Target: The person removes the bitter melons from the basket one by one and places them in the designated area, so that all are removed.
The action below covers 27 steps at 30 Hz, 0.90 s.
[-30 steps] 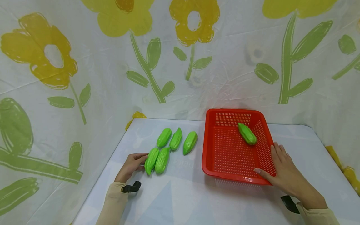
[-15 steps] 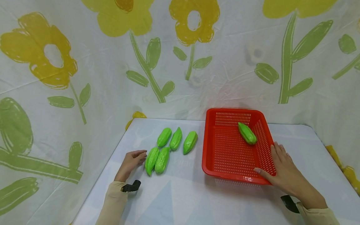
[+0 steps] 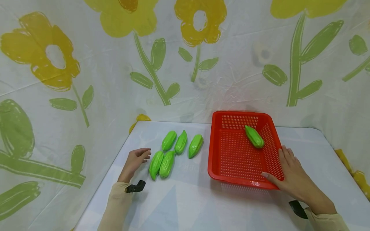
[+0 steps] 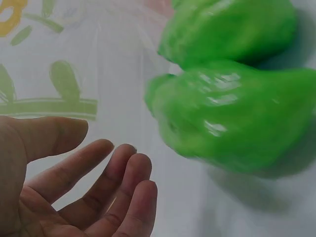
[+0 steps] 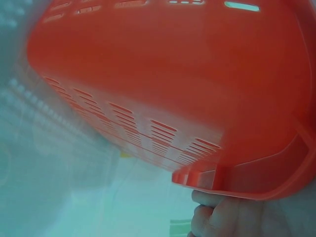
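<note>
My left hand [image 3: 134, 163] hovers just left of a bitter melon [image 3: 156, 163], its fingers loosely bent and holding nothing. A gap shows between its fingertips and the green melons in the left wrist view. Against that melon lies a second bitter melon [image 3: 166, 164]. Three more sit behind: a bitter melon [image 3: 169, 141], a pointed bitter melon [image 3: 180, 142] and another bitter melon [image 3: 196, 146]. My right hand [image 3: 295, 175] rests on the near right corner of a red basket [image 3: 212, 154], fingers extended along its rim. Inside the basket lies one bitter melon [image 3: 254, 137], by its right wall.
A pale table [image 3: 185, 205] bears everything. Behind and to the left hangs a white cloth [image 3: 231, 86] printed with yellow flowers and green leaves. The basket's far rim stands near the table's back edge.
My left hand has come off the leftmost bitter melon, drawing back a little to the left and away. The right hand, the basket and the melons stay in place.
</note>
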Available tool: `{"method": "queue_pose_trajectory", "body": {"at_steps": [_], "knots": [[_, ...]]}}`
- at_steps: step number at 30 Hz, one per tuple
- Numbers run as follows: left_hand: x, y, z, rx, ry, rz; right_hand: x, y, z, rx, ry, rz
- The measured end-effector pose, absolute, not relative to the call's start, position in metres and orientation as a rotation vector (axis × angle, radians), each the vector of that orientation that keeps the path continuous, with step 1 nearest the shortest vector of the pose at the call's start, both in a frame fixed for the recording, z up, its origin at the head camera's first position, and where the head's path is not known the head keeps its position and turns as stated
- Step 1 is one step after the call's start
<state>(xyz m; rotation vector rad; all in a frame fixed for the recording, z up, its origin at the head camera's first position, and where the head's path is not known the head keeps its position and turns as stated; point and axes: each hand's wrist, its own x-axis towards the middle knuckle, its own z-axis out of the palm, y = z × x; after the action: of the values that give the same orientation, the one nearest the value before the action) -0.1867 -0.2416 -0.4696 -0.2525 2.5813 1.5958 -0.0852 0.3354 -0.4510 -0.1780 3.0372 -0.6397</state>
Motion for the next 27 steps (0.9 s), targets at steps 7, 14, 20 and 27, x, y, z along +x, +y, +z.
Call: {"method": "queue_pose_trajectory", "body": {"at_steps": [7,14,20,27], "knots": [[-0.198,-0.225,-0.448,-0.183,2.592,1.648,-0.085,0.336,-0.449,-0.181,3.034,-0.624],[-0.211,-0.193,-0.424,-0.059,2.563,1.724,-0.085,0.335,-0.451,-0.170,3.031,-0.611],[-0.222,-0.161,-0.400,0.056,2.503,1.795,-0.085,0.335,-0.452,-0.183,3.052,-0.591],[-0.235,-0.121,-0.376,0.188,2.425,1.850,-0.086,0.335,-0.450,-0.173,3.053,-0.562]]}}
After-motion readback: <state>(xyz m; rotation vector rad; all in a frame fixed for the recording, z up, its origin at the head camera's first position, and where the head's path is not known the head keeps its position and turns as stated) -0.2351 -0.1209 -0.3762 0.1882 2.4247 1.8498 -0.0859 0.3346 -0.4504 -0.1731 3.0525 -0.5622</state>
